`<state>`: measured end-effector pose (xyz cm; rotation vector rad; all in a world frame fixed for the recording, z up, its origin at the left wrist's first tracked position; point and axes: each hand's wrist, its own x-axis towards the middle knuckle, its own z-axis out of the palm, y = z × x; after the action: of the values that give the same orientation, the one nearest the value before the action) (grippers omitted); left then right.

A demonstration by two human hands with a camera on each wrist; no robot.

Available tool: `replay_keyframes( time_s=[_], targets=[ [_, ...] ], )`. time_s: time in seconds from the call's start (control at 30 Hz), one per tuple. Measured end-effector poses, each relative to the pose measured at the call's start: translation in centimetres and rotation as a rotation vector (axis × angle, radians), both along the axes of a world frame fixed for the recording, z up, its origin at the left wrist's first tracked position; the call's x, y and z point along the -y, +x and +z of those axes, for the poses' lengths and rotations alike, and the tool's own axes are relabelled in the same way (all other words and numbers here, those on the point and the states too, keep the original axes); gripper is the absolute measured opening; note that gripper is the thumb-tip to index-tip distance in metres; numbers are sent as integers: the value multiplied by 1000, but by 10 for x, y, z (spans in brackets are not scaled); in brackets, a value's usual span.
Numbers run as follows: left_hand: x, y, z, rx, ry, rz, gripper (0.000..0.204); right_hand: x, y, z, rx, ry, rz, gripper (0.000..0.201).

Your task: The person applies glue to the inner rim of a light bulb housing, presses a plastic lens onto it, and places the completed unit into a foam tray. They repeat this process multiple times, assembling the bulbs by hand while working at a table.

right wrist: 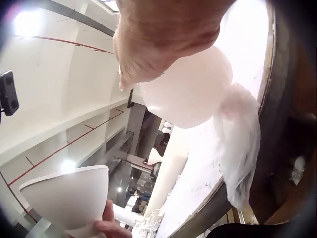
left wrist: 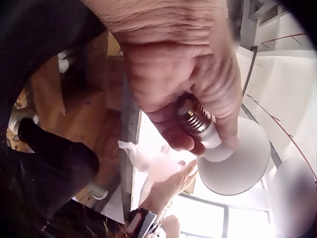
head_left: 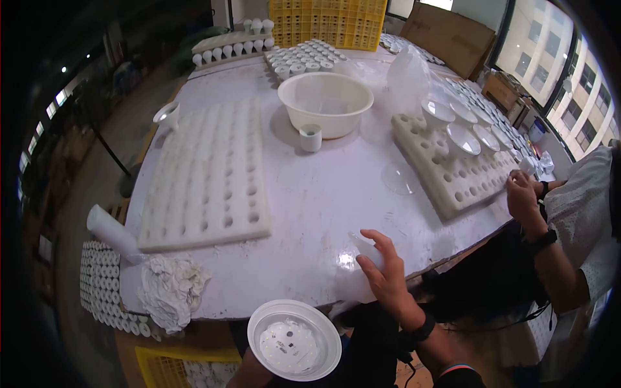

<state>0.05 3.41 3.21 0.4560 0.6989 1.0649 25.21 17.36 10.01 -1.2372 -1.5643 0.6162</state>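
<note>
My left hand (head_left: 251, 374) (left wrist: 181, 82) grips a white bulb body (head_left: 259, 326) (left wrist: 235, 163) (right wrist: 74, 198) near its metal screw base (left wrist: 195, 116). In the head view its wide mouth faces up, showing a round board (head_left: 289, 346) with small parts inside. To its right, at the table's front edge, my right hand (head_left: 391, 284) (right wrist: 163, 37) holds a translucent white dome (head_left: 356, 275) (right wrist: 190, 89) between thumb and fingers. A thin clear plastic bag (right wrist: 237, 144) hangs beside the dome in the right wrist view.
On the table (head_left: 317, 213) are a foam tray (head_left: 207, 174), a white basin (head_left: 323, 119), a small white socket piece (head_left: 310, 138) and a crumpled cloth (head_left: 169, 291). Bulb bodies stand in another foam tray (head_left: 453, 184) at right, near another person (head_left: 576, 213). A yellow crate (head_left: 152, 365) sits below.
</note>
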Motion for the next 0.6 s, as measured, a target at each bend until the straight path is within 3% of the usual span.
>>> replay_keyframes(
  time_s=[0.07, 0.13, 0.17, 0.27, 0.33, 0.4, 0.47, 0.5, 0.53, 0.6],
  targets=[
    [2, 3, 1, -23, -61, 24, 45, 12, 7, 2, 40, 44, 32, 29],
    [4, 5, 2, -45, -124, 47, 44, 25, 12, 14, 231, 123, 159, 34],
    [5, 6, 2, -55, -161, 59, 44, 27, 11, 14, 260, 249, 166, 40],
    [11, 8, 0, -83, -250, 98, 43, 48, 13, 25, 324, 231, 282, 41],
    [16, 6, -9, -107, -179, -44, 62, 55, 13, 30, 331, 247, 329, 44],
    [23, 2, -19, -86, -229, -85, 59, 61, 13, 35, 353, 272, 414, 45],
    [21, 7, -11, -192, -121, -220, 56, 65, 13, 34, 358, 282, 416, 46],
    [15, 20, 9, -98, -299, -81, 28, 67, 14, 35, 389, 292, 424, 47],
    [18, 17, 5, -96, -302, -77, 28, 68, 15, 36, 422, 303, 431, 47],
    [21, 11, 0, -150, -145, -306, 22, 69, 15, 37, 419, 312, 458, 48]
  ],
)
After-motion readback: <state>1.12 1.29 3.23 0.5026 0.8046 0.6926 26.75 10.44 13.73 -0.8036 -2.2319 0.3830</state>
